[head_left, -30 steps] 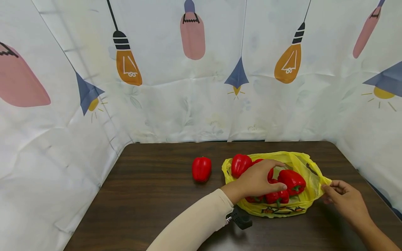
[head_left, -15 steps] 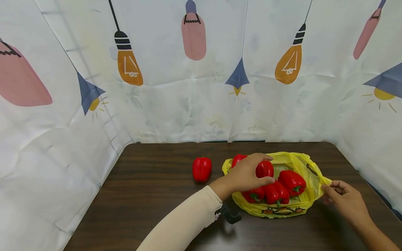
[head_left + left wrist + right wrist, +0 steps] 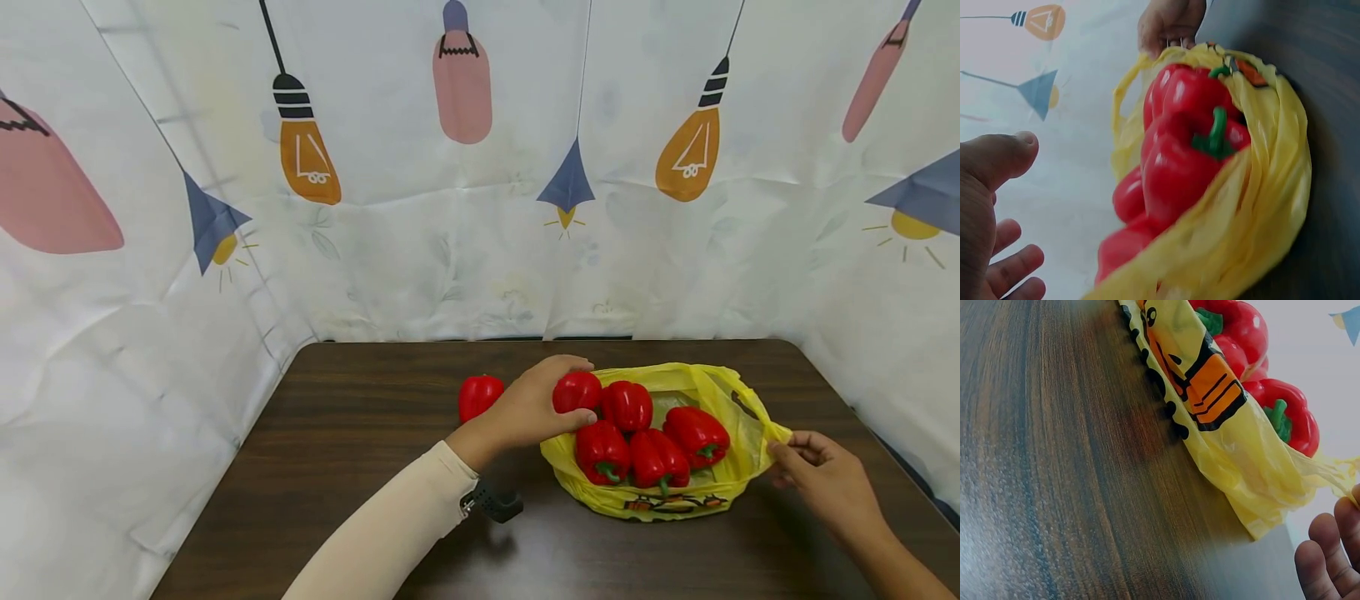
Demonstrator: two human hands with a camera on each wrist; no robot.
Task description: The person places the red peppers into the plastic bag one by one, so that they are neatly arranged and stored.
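Note:
A yellow plastic bag point(image 3: 750, 454) lies on the table with its mouth wide, several red bell peppers point(image 3: 697, 433) inside it. My left hand point(image 3: 525, 404) hovers at the bag's left side. In the head view its spread thumb and fingers frame the leftmost bell pepper point(image 3: 576, 392), but the left wrist view shows the hand point(image 3: 997, 206) apart from the peppers, holding nothing. On the right, my right hand point(image 3: 828, 479) pinches the bag's edge between thumb and fingers. Left of the bag, another red bell pepper point(image 3: 477, 397) stands on the table, partly hidden behind my left wrist.
The dark wood-grain table point(image 3: 360, 417) runs back to a white cloth point(image 3: 450, 250) printed with lamps and bulbs, which encloses it at the back and sides. A black wrist strap point(image 3: 495, 502) hangs below my left sleeve.
My left hand has drawn back leftward from over the bag's middle to its left edge, uncovering the peppers inside. The right hand keeps its pinch on the bag and has not moved.

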